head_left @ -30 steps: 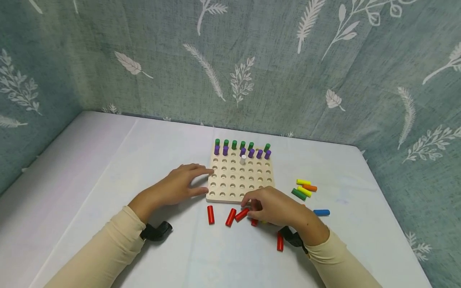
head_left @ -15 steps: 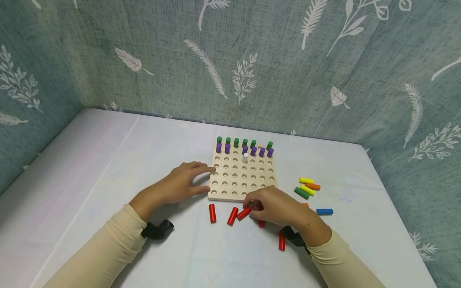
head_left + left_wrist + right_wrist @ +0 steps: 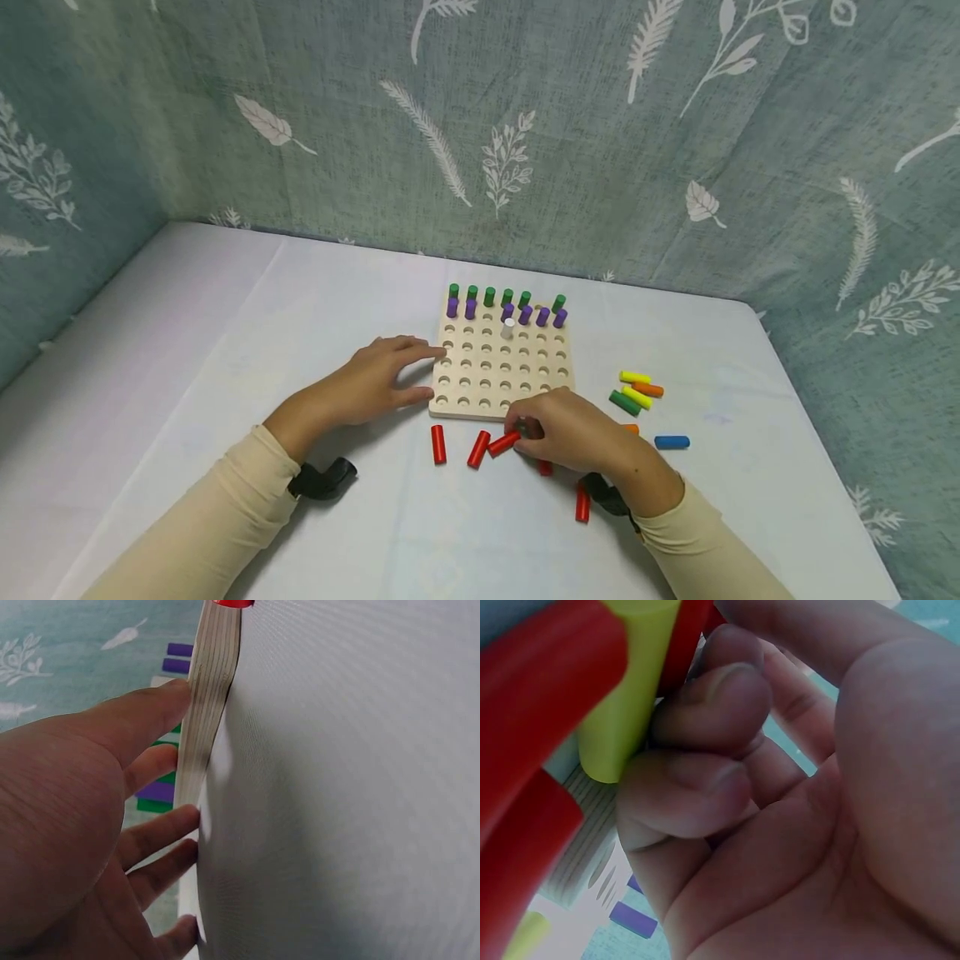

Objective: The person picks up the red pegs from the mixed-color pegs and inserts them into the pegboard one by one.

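Note:
A wooden pegboard with rows of round holes stands in the middle of the table. My left hand spreads its fingers and touches the board's left edge; the left wrist view shows thumb and fingertips along its side. My right hand is at the board's front right corner, fingers curled. Its thumb and index finger pinch the right end of a red peg. In the right wrist view a yellow peg and red pegs lie against the curled fingers. The palm hides some pegs from above.
Green pegs and purple pegs stand in the board's back rows, with a white peg in front. Loose red pegs lie before the board. Yellow pegs, orange, green and a blue peg lie at the right.
Beneath my right hand, a red peg has shifted slightly right and a yellow one has gone out of sight. My left hand stays at the board's edge.

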`<move>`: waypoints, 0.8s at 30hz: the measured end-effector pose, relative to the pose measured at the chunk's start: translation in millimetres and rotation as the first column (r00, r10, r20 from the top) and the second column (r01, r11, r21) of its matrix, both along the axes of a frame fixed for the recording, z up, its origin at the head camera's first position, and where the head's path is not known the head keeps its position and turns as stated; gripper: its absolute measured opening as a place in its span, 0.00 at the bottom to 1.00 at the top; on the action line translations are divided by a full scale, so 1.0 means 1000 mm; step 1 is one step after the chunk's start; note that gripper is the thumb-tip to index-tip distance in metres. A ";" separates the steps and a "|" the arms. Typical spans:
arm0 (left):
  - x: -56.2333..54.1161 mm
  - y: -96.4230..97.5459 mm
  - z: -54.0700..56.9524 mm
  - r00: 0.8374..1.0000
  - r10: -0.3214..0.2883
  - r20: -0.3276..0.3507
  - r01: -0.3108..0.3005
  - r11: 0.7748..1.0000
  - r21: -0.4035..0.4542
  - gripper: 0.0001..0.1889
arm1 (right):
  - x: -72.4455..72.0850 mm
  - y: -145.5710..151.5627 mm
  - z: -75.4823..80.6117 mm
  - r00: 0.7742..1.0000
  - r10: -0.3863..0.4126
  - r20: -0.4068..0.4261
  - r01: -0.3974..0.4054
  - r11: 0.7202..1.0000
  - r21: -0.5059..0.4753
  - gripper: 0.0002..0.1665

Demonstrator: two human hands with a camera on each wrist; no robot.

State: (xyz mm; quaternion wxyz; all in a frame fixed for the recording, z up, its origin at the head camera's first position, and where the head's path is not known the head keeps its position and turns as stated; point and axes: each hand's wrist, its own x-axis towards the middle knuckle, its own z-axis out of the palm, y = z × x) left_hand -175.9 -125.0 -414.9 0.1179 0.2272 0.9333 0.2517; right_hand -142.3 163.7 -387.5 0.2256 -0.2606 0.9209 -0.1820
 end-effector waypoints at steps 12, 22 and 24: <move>0.008 -0.003 -0.007 1.000 0.006 0.011 -0.006 1.000 -0.005 0.33 | 0.004 0.000 -0.002 0.999 0.048 -0.011 -0.048 0.998 -0.029 0.05; 0.011 0.002 -0.003 1.000 0.015 0.005 -0.015 1.000 -0.004 0.34 | 0.006 0.012 0.011 0.996 -0.008 -0.090 -0.001 0.996 -0.094 0.07; 0.011 0.005 -0.002 1.000 0.019 0.012 -0.018 1.000 -0.008 0.34 | 0.005 0.016 0.013 0.996 -0.007 -0.085 -0.003 0.993 -0.119 0.06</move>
